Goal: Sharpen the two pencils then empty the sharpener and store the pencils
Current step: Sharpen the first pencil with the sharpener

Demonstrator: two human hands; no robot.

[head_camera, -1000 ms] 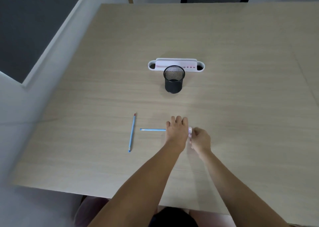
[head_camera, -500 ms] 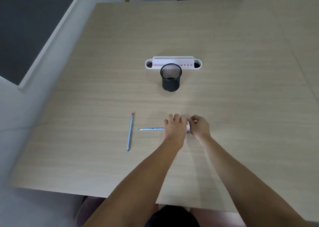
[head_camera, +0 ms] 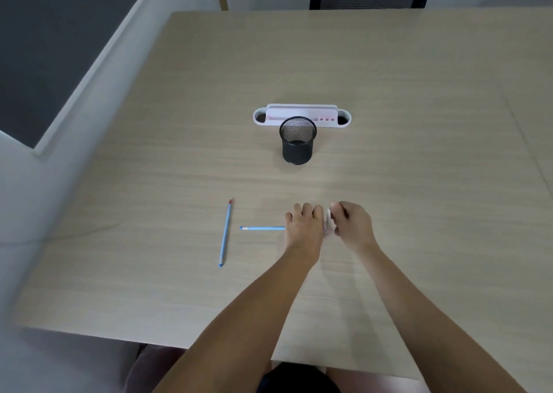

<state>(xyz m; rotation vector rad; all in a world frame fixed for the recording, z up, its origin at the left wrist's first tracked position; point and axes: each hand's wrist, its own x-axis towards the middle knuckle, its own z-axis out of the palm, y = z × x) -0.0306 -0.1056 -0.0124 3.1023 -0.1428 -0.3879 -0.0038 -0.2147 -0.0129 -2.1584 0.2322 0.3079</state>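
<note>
Fingers (head_camera: pixel 305 213) of the left hand (head_camera: pixel 303 231) clench the light-blue wooden pencil (head_camera: pixel 261 228), levelling it for sharpening. Right hand (head_camera: pixel 353 228) pinches the small pale plastic sharpener (head_camera: pixel 328 220), well short of the black mesh cup (head_camera: pixel 297 144).

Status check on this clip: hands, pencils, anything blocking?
Left hand grips one blue pencil; right hand holds the small sharpener at its tip. Second pencil lies loose on the table. Mesh cup empty, path clear.
</note>
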